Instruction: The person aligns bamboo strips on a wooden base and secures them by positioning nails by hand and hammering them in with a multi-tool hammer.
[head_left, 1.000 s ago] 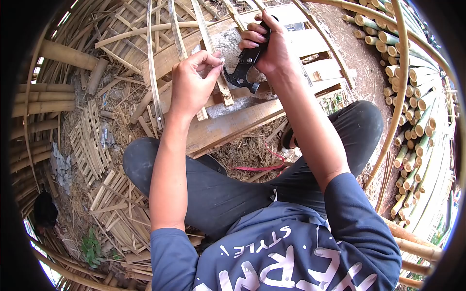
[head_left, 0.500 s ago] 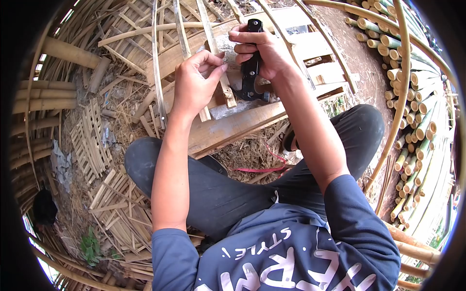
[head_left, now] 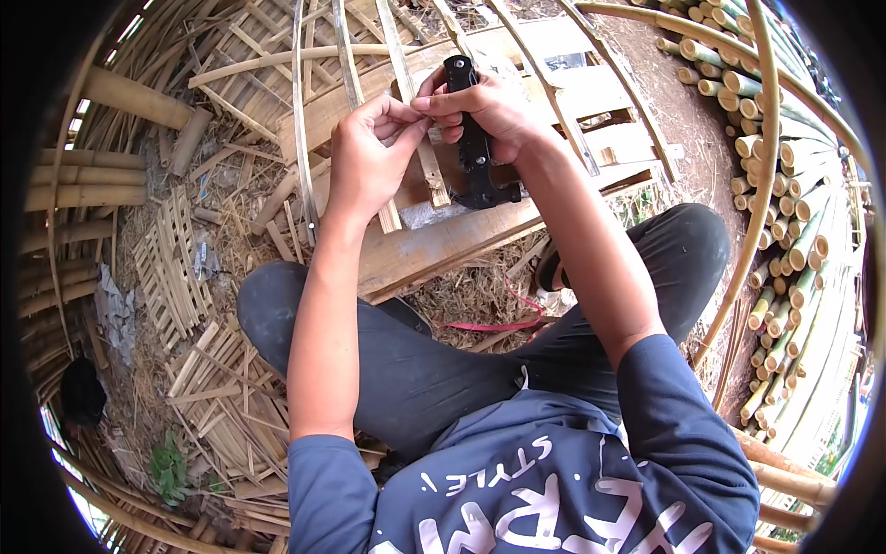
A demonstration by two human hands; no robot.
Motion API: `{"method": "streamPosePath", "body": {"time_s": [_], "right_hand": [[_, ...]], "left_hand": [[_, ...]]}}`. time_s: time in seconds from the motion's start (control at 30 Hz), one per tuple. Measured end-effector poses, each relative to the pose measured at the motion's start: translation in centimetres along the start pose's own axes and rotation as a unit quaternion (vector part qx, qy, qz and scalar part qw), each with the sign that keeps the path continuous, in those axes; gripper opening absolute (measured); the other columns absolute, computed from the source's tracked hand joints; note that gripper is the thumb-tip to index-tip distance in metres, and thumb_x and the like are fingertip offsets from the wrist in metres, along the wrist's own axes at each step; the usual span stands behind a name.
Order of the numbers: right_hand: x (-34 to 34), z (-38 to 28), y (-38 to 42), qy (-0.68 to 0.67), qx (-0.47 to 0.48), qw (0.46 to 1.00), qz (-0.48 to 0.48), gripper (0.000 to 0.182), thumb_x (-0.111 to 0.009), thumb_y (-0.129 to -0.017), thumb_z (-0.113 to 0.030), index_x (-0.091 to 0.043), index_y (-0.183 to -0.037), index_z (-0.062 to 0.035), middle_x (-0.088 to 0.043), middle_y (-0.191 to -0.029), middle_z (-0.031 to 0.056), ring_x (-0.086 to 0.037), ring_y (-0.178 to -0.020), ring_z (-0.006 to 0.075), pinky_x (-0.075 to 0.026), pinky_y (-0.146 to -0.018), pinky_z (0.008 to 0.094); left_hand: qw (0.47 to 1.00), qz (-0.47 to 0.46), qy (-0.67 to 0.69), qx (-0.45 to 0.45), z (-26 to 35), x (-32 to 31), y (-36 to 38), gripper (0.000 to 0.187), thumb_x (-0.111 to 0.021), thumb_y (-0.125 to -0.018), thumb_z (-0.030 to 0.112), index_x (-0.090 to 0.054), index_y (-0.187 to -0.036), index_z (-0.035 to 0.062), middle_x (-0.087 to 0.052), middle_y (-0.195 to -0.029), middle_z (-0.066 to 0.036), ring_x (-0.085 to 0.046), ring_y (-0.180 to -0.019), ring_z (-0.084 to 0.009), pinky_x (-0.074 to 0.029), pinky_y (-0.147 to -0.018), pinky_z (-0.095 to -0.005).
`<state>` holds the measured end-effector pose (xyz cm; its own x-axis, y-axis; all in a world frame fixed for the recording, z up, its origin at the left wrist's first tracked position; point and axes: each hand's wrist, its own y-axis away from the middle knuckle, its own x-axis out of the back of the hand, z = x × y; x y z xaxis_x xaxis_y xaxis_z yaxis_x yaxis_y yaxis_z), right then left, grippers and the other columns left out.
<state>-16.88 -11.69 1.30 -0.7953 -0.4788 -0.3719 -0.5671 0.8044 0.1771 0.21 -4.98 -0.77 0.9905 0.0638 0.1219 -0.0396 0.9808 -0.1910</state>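
Our right hand, wrapped around the black tool at twelve o'clock, has just moved toward our left hand at eleven. Their fingertips now meet beside a bamboo strip, so both serve one spot. Whether our left finger and thumb pinch anything, we cannot tell.

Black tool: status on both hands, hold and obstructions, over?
Right hand gripping black tool. Left hand up against right; anything pinched, too small to tell. Wooden strip running behind hands.
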Motion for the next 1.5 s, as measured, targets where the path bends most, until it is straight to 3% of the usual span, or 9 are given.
{"method": "streamPosePath", "body": {"time_s": [0.07,0.97,1.07,1.23,1.33,1.43,1.5], "right_hand": [[-0.1,0.1,-0.1,0.011,-0.003,1.000,0.010,0.016,-0.078,-0.084,-0.002,-0.065,-0.093,-0.0041,-0.056,-0.071,-0.0026,-0.048,-0.057,0.0057,-0.041,-0.053,0.0225],[0.4,0.8,-0.6,0.041,-0.026,0.997,0.059,0.016,-0.080,-0.082,0.002,-0.065,-0.086,-0.0020,-0.059,-0.071,0.0009,-0.050,-0.057,0.0066,-0.041,-0.050,0.0217],[0.5,0.8,-0.6,0.040,-0.018,0.998,0.042,0.016,-0.080,-0.083,0.000,-0.066,-0.089,-0.0018,-0.057,-0.069,-0.0002,-0.049,-0.057,0.0066,-0.040,-0.050,0.0218],[0.1,0.3,-0.3,-0.047,-0.033,0.998,0.023,0.021,-0.076,-0.093,-0.020,-0.070,-0.096,-0.0003,-0.056,-0.070,-0.0006,-0.049,-0.059,0.0069,-0.040,-0.051,0.0230],[0.7,0.7,-0.9,-0.062,-0.029,0.998,0.004,0.028,-0.074,-0.096,-0.027,-0.073,-0.098,0.0009,-0.057,-0.072,0.0002,-0.050,-0.060,0.0073,-0.041,-0.052,0.0238],[0.2,0.5,-0.7,-0.076,-0.017,0.997,0.007,0.025,-0.072,-0.097,-0.026,-0.067,-0.096,-0.0011,-0.054,-0.071,-0.0016,-0.046,-0.057,0.0045,-0.037,-0.048,0.0208],[0.2,0.4,-0.6,-0.091,-0.018,0.996,0.006,0.024,-0.071,-0.098,-0.026,-0.064,-0.095,-0.0027,-0.054,-0.073,-0.0023,-0.044,-0.056,0.0031,-0.035,-0.046,0.0191]], "left_hand": [[1.000,0.002,0.004,0.000,0.0,0.0,0.0,0.006,-0.071,-0.095,-0.001,-0.067,-0.096,-0.0052,-0.077,-0.095,-0.011,-0.072,-0.090,-0.0104,-0.056,-0.082,-0.0253],[0.999,0.039,-0.008,-0.029,-0.4,-0.7,0.2,0.005,-0.071,-0.095,-0.002,-0.069,-0.098,-0.0042,-0.077,-0.096,-0.009,-0.072,-0.088,-0.0107,-0.057,-0.080,-0.0250],[0.998,0.044,0.007,-0.036,-0.6,-0.8,0.3,0.003,-0.071,-0.094,-0.002,-0.069,-0.096,-0.0037,-0.076,-0.095,-0.008,-0.071,-0.089,-0.0096,-0.056,-0.080,-0.0244],[0.997,0.004,-0.001,-0.074,-0.9,-0.5,0.2,0.004,-0.070,-0.094,-0.005,-0.066,-0.093,-0.0046,-0.075,-0.099,-0.007,-0.070,-0.091,-0.0087,-0.055,-0.083,-0.0238],[0.999,-0.018,-0.018,-0.024,-0.5,-0.2,0.5,0.005,-0.070,-0.093,-0.006,-0.065,-0.096,-0.0052,-0.074,-0.099,-0.006,-0.070,-0.092,-0.0089,-0.055,-0.083,-0.0245],[0.998,-0.032,0.031,-0.046,-0.2,-0.5,0.5,0.016,-0.070,-0.094,-0.006,-0.065,-0.108,-0.0038,-0.073,-0.102,-0.007,-0.070,-0.099,-0.0117,-0.054,-0.091,-0.0263],[0.998,-0.021,0.006,-0.064,-0.2,-0.7,0.5,0.021,-0.071,-0.092,-0.004,-0.066,-0.113,-0.0034,-0.073,-0.096,-0.005,-0.069,-0.094,-0.0098,-0.054,-0.085,-0.0252]]}}
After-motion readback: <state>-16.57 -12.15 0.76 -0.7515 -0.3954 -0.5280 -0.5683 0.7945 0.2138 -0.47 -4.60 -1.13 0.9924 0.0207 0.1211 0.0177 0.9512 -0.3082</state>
